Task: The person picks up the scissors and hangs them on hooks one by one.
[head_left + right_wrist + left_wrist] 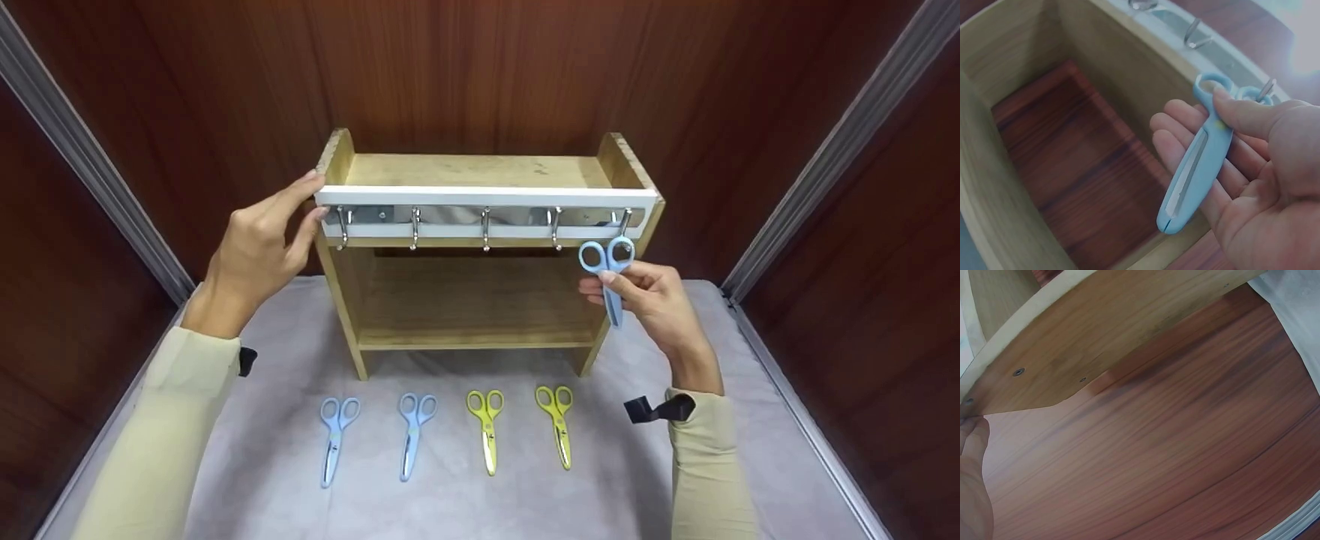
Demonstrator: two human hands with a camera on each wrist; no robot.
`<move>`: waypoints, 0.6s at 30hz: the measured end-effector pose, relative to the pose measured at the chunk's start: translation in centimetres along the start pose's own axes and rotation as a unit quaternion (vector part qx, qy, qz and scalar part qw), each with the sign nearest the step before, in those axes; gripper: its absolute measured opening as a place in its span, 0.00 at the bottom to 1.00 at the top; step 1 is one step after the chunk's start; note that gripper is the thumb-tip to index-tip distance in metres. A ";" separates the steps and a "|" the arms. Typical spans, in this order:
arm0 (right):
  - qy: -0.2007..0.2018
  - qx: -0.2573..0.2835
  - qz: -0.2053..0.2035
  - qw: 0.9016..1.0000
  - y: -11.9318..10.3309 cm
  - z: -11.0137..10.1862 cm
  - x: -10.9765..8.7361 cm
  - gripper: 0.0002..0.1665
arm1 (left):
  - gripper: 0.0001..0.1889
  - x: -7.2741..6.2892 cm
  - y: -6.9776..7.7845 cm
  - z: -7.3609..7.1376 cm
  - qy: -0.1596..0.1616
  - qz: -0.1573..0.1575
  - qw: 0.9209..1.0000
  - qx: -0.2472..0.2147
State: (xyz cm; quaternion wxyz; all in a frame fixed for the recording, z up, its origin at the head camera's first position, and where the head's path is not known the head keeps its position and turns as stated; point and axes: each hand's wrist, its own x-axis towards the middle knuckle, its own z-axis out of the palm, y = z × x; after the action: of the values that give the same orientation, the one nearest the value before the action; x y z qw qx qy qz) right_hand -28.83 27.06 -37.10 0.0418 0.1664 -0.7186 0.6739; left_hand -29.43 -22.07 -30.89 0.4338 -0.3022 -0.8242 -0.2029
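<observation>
My right hand [660, 300] pinches a pair of light blue scissors [1199, 169] between thumb and fingers, blades pointing down. In the right wrist view, one handle loop is around the tip of a metal hook [1266, 90], the rightmost on the rail. My left hand [259, 244] holds the left end of the white hook rail [480, 197], its thumb at the front and its fingers at the upper corner. The rail runs along the front of a small wooden shelf [480, 341]. In the left wrist view, fingertips [979, 430] meet the shelf's side panel [1089, 337].
Two more blue scissors, a left one [332, 439] and a right one [412, 435], lie on the pale cloth [517, 510] before the shelf. Beside them lie two yellow scissors [487, 431]. Dark wooden walls [480, 75] enclose the back and sides.
</observation>
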 end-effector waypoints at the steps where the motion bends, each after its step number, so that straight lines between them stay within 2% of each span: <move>1: 0.000 -0.001 -0.001 1.000 0.2 0.0 0.1 0.18 | 0.20 0.0 0.0 0.0 0.000 0.001 1.000 0.000; 10: 0.003 -0.011 -0.006 1.000 0.6 -0.2 0.2 0.21 | 0.20 -0.1 0.0 0.4 0.020 -0.004 1.000 -0.014; 18: 0.013 -0.032 -0.012 0.999 0.6 -0.5 0.2 0.18 | 0.20 -0.1 -0.1 0.4 0.015 -0.003 1.000 -0.008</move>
State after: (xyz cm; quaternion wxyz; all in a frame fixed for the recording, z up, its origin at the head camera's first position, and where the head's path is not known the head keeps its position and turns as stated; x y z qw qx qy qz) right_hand -29.24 27.58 -37.54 0.0649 0.1645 -0.7372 0.6521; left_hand -29.73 -21.94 -31.23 0.4434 -0.3005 -0.8165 -0.2154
